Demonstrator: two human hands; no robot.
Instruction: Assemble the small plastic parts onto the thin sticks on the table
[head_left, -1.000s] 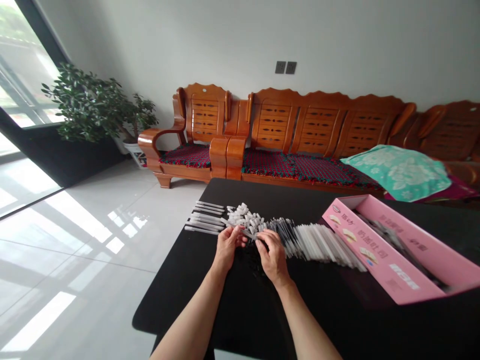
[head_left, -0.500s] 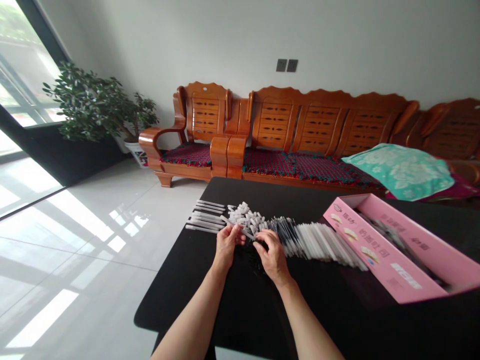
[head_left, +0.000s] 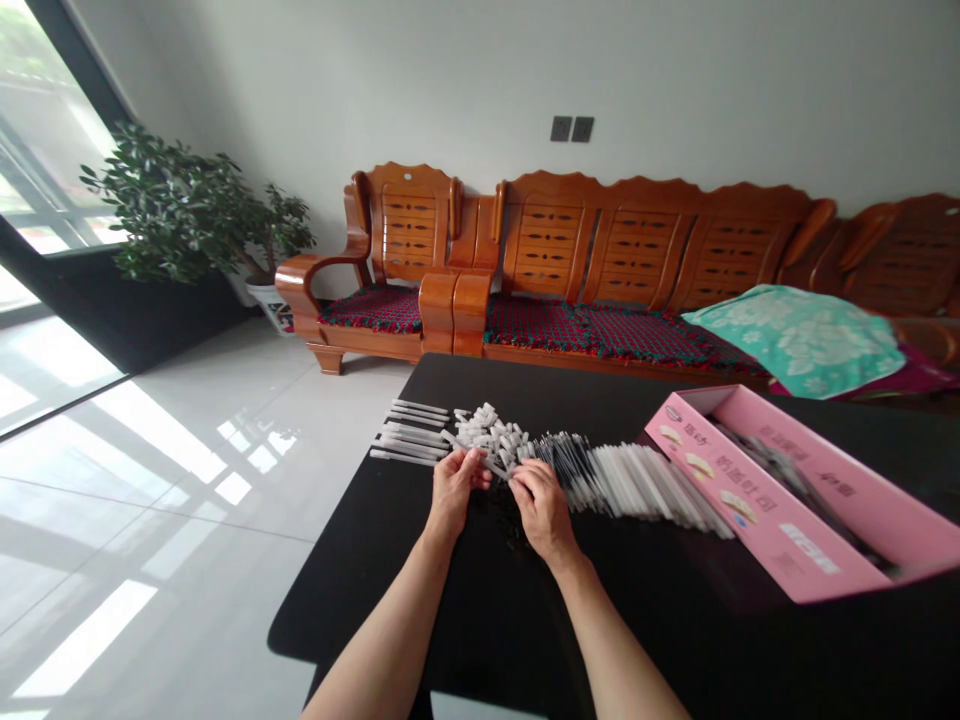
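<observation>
Near the table edge (head_left: 316, 540), left hand (head_left: 454, 490) pinches a stick (head_left: 495, 468) beside right hand (head_left: 544, 510)

Left hand (head_left: 454, 490) pinches a slim white tube (head_left: 495, 466), right hand (head_left: 544, 510) curled just beside its tip, above small black pieces (head_left: 504, 520). Black desk (head_left: 337, 625) carries a heap of white plastic caps (head_left: 487, 432), loose white tubes (head_left: 409, 435) to its left, a fanned row of white tubes (head_left: 645, 490) right, and a pink cardboard box (head_left: 795, 500).
</observation>
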